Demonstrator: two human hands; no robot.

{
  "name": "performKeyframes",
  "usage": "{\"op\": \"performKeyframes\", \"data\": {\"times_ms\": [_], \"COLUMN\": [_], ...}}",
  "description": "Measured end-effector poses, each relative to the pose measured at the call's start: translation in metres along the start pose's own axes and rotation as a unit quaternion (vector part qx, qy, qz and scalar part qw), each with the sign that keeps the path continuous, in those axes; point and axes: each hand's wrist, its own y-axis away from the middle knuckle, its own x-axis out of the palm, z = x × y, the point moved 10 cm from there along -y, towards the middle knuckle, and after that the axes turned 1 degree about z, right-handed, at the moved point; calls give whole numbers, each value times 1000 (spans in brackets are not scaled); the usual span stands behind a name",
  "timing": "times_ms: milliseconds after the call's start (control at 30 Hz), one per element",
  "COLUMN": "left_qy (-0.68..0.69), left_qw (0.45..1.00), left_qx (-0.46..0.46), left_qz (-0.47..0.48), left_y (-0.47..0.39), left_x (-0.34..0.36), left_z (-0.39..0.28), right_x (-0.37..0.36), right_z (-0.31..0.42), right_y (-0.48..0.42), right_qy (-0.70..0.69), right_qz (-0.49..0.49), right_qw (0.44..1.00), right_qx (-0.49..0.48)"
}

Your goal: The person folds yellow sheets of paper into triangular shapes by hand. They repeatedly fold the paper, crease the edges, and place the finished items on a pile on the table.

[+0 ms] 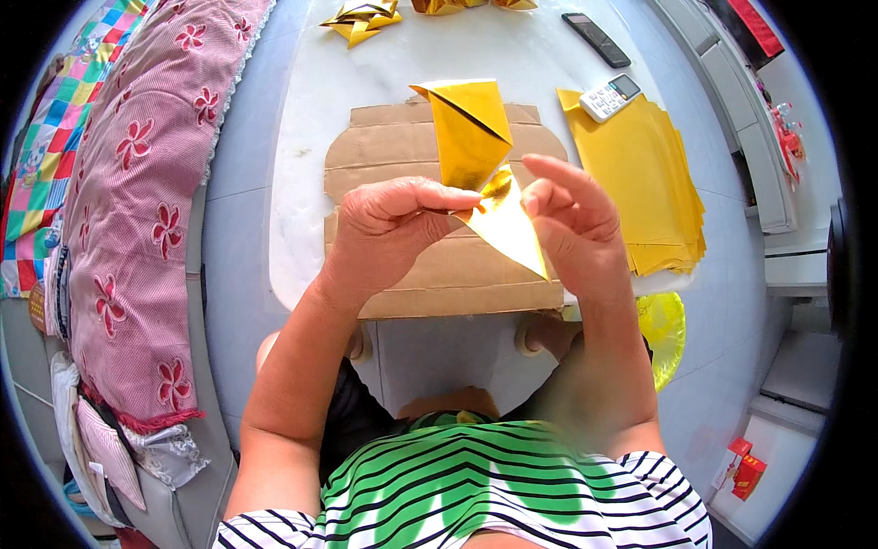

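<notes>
A folded sheet of shiny gold foil paper (473,141) is held above a flat piece of brown cardboard (439,278). My left hand (398,230) pinches the paper between thumb and fingers near its narrow middle. From there one part rises away from me with a diagonal folded edge, and a bright pointed flap hangs toward the lower right. Beside that flap is my right hand (576,219), its index finger raised and its other fingers curled close to the paper's edge; whether they touch the paper is unclear.
To the right lies a stack of gold paper sheets (638,185) with a white remote control (610,98) on it. A black phone (595,40) and folded gold pieces (361,20) lie at the far side of the white table (298,226). A yellow-green plastic bag (664,336) is below right.
</notes>
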Motion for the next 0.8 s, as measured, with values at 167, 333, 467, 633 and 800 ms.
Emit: {"op": "performKeyframes", "data": {"times_ms": [167, 333, 467, 633, 800], "left_qy": [25, 37, 30, -13, -36], "left_qw": [1000, 999, 998, 998, 998], "left_qx": [-9, 2, -10, -24, -20], "left_qz": [4, -16, -63, -48, -42], "left_y": [0, 3, 2, 1, -1], "left_x": [5, 8, 7, 11, 16], "left_z": [5, 4, 6, 7, 8], "right_x": [10, 4, -1, -3, -4], "right_z": [-1, -5, -11, -19, -28], "right_y": [1, -1, 2, 3, -1], "right_qy": [47, 29, -6, -108, -156], "right_qz": [-15, -16, -37, -92, -120], "right_qw": [998, 998, 998, 989, 980], "right_qx": [-39, -56, -40, -43, -12]}}
